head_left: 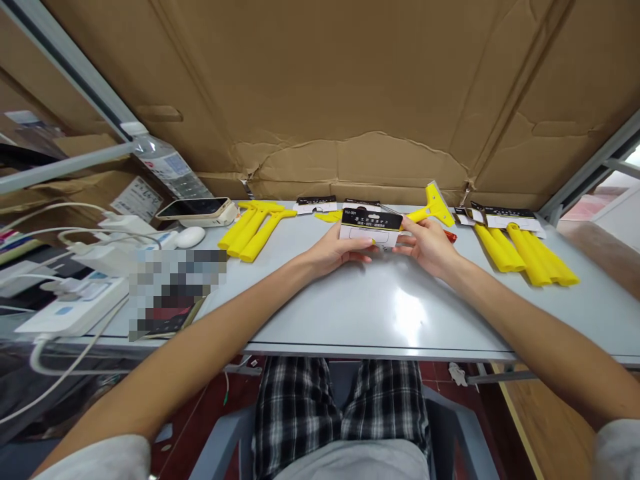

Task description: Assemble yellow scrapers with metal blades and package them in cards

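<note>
A black-and-white packaging card [371,227] is held up over the table in front of me. My left hand [335,252] grips its left side, thumb along the lower edge. Closed at the card's right edge is my right hand [427,245], by the handle of a yellow scraper [436,208]. The scraper's wide head points up and right, past my right fingers. Part of its handle seems to run behind the card, where I cannot see it. A red object [451,236] shows just behind my right hand.
Yellow handles [257,230] lie at the left; several carded yellow scrapers [525,250] lie at the right. More cards [317,205] sit along the back by the cardboard wall [350,87]. A phone [195,209], water bottle [170,163], white mouse [191,237] and power strip [75,307] crowd the left.
</note>
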`<state>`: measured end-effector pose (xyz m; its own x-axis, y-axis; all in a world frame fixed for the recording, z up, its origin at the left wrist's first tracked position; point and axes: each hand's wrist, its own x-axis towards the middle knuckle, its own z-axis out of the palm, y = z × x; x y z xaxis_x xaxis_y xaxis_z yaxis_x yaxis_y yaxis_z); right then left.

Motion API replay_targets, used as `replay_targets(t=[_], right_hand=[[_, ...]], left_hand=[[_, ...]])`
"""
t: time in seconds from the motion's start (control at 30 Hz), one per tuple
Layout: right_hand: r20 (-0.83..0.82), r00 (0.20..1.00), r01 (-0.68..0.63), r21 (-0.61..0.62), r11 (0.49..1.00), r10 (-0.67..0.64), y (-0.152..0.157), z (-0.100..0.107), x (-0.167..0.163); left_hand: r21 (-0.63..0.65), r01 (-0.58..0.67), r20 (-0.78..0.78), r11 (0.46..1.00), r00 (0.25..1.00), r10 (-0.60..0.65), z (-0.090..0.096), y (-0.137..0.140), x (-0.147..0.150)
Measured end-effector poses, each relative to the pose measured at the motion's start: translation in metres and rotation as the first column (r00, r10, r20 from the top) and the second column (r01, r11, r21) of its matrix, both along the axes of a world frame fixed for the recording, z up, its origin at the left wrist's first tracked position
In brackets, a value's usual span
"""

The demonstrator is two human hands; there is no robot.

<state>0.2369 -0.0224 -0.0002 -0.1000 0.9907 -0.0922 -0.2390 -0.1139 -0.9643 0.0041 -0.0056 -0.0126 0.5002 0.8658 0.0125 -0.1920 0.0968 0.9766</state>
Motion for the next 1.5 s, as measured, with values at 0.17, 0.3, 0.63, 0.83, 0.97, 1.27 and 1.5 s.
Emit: replay_targets(t=[0.17, 0.3, 0.63, 0.83, 0.97, 1.27, 1.5], right_hand=[[0.169, 0.986, -0.017, 0.034, 0.999, 0.011, 0.005, 0.001, 0.006], [0.296, 0.953, -0.094, 0.063, 0.994, 0.072, 0.008, 0.001, 0.011], [0.16, 0.987, -0.017, 0.029, 0.999, 0.013, 0.005, -0.003, 0.005], [0.094, 0.994, -0.045, -0.066, 0.997, 0.051, 0.007, 0.004, 0.01], [0.063, 0.997, -0.048, -0.058, 0.997, 0.052, 0.008, 0.004, 0.014], [0.015, 1.0, -0.022, 0.011, 1.0, 0.022, 0.003, 0.009, 0.013], [0.009, 0.993, 0.116, 0.029, 0.993, -0.116, 0.002, 0.003, 0.006]], left_hand=[[-0.114, 0.092, 0.002, 0.989, 0.996, -0.093, -0.004, 0.008, -0.004], [-0.179, 0.183, -0.027, 0.967, 0.981, -0.191, 0.0, 0.005, -0.004], [-0.149, 0.035, 0.028, 0.988, 0.999, -0.032, -0.001, -0.011, 0.01], [-0.083, -0.063, 0.102, 0.995, 0.992, 0.071, -0.006, -0.02, 0.018], [-0.135, -0.084, 0.17, 0.987, 0.98, 0.107, -0.007, -0.022, 0.022], [-0.159, -0.077, 0.253, 0.984, 0.96, 0.116, -0.005, -0.02, 0.024], [-0.174, -0.134, 0.153, 0.976, 0.975, 0.161, -0.004, -0.014, 0.02]])
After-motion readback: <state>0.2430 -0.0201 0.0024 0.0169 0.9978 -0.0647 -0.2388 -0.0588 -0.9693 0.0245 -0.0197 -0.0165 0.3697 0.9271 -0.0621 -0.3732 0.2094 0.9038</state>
